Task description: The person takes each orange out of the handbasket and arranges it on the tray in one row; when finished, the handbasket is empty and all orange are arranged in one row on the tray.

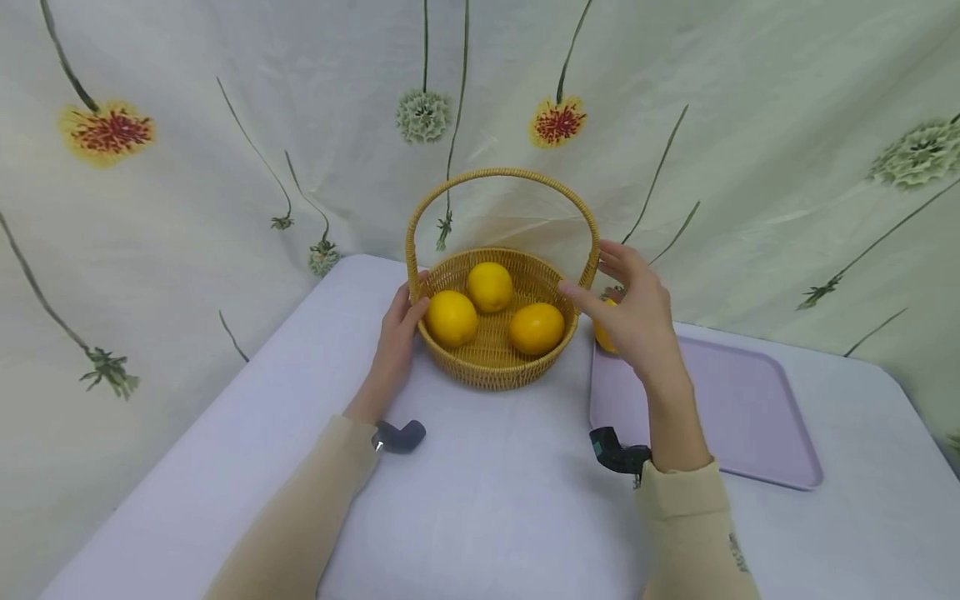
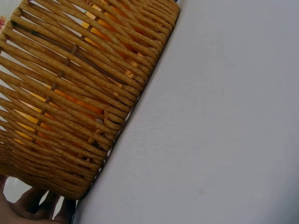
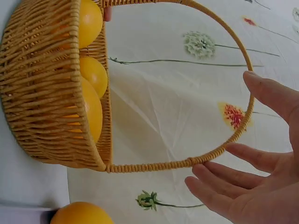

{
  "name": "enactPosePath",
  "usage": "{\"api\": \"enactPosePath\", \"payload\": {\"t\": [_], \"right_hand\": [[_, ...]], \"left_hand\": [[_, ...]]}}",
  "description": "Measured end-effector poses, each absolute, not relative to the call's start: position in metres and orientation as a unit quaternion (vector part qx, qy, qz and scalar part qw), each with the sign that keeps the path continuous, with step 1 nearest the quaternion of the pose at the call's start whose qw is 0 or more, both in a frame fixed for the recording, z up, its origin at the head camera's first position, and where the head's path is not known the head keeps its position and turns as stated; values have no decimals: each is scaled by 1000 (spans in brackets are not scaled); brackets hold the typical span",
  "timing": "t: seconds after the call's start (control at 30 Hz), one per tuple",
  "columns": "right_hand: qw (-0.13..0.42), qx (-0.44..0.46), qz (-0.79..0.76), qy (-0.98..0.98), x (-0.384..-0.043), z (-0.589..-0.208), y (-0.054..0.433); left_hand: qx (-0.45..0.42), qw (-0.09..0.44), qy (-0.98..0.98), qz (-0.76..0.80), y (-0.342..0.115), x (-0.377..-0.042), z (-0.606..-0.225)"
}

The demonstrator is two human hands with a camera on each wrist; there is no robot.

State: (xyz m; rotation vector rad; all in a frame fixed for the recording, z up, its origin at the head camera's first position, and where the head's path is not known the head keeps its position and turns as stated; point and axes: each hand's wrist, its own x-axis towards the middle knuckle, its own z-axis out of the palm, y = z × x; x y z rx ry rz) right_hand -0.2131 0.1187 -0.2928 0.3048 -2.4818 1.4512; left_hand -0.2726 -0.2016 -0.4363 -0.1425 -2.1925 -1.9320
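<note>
A wicker basket (image 1: 491, 377) with a tall arched handle (image 1: 504, 172) stands on the table. Inside it lie three yellow, lemon-like fruits: one at left (image 1: 452, 318), one at the back (image 1: 490, 287), one at right (image 1: 537, 328). My left hand (image 1: 396, 333) grips the basket's left side, thumb by the rim, its other fingers partly hidden behind the wicker. Around the right side of the handle, my right hand (image 1: 637, 312) is held with fingers spread; in the right wrist view its fingertips (image 3: 198, 169) overlap the handle.
To the right is a pale purple tray (image 1: 738, 408). Another yellow fruit (image 1: 604, 335) sits at the tray's back left corner, partly covered by my right hand. A white cloth covers the table (image 1: 487, 500), and a flower-printed curtain (image 1: 300, 125) hangs behind it.
</note>
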Motion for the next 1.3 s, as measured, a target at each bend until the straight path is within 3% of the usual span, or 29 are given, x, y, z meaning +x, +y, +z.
{"api": "enactPosePath", "payload": {"t": [0.5, 0.9, 1.3], "right_hand": [[221, 112, 501, -829, -205, -301, 78], [214, 110, 506, -828, -220, -311, 88], [190, 130, 523, -821, -234, -323, 102]], "left_hand": [[-42, 79, -736, -671, -196, -258, -413], [-56, 99, -737, -667, -203, -275, -438], [-81, 134, -737, -657, -200, -270, -437]]}}
